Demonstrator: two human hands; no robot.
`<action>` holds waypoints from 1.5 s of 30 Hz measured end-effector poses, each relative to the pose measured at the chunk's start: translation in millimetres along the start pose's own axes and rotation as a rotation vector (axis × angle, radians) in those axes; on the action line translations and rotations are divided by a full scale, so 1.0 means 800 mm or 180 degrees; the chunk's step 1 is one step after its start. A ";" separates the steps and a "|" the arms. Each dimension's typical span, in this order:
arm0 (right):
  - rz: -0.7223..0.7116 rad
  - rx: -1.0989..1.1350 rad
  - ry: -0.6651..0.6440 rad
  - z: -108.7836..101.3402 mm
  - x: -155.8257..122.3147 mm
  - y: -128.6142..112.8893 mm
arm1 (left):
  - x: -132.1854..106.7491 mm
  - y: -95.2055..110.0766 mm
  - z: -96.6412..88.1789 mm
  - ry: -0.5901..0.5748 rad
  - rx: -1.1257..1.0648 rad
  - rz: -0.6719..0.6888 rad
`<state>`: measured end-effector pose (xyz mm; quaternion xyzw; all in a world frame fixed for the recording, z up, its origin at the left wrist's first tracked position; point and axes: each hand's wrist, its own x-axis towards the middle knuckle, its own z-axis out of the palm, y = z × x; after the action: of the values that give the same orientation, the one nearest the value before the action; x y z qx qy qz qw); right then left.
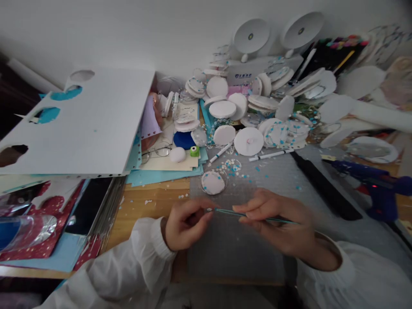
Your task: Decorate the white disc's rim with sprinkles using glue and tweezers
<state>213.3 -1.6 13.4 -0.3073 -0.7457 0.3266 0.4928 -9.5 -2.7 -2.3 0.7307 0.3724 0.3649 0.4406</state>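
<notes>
The right hand [277,216] grips a thin teal tool [227,211], apparently tweezers, at lower centre of the frame. The left hand [186,225] is curled, thumb and forefinger at the tool's tip; whether they pinch anything, cannot tell.

Caution: a loosened grip could drop a small part among the loose bits [231,164] at centre. A low wrist could knock the disc [213,182] above. The glue gun [383,189], right of frame, shows a red light; contact could burn.
</notes>
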 end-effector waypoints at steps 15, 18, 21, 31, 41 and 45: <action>0.1136 0.0621 0.0349 0.006 -0.002 0.002 | 0.000 0.000 0.005 0.0145 -0.0070 -0.0194; 0.1140 0.0586 0.0340 0.007 0.000 0.001 | -0.001 0.000 0.005 0.0095 -0.0089 -0.0266; 0.1148 0.0570 0.0283 0.008 0.000 -0.002 | -0.001 0.000 0.005 0.0062 -0.0094 -0.0295; 0.1595 0.1181 0.0516 0.003 -0.009 0.017 | 0.000 0.002 0.004 0.0040 0.0000 -0.0261; -0.0799 -0.1393 -0.0237 0.005 0.002 -0.019 | 0.008 0.008 0.007 -0.0181 -0.1032 -0.0761; -0.1617 -0.2205 -0.0684 0.022 -0.004 -0.028 | 0.003 0.000 0.017 -0.0110 -0.1518 -0.1191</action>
<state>194.6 -21.0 24.1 -0.2255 -0.9101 -0.0440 0.3450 3.1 -5.8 -6.2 0.5315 0.3968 0.3421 0.6656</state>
